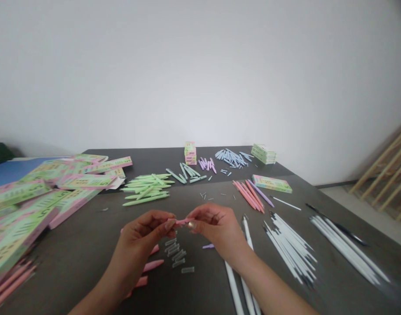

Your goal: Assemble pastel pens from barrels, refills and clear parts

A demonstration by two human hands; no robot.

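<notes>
A small pink pen part (182,222) is held level between both hands above the dark table. Thumb and fingers of my left hand (141,234) pinch its left end. The other end is in the closed fingertips of my right hand (221,227). Fingers cover much of the part. Beneath my left wrist lie pink pen barrels (153,265), partly hidden by the arm. Several clear plastic pieces (176,251) lie below and between the hands. A purple pen tip piece (207,246) rests just under my right hand.
Flat pen boxes (85,181) pile up at left. Green pens (146,188), blue pen parts (231,157) and coral pens (249,195) lie farther back. White refills (290,247) spread at right, beside long white sticks (347,249). Small box stacks (190,153) stand at the back.
</notes>
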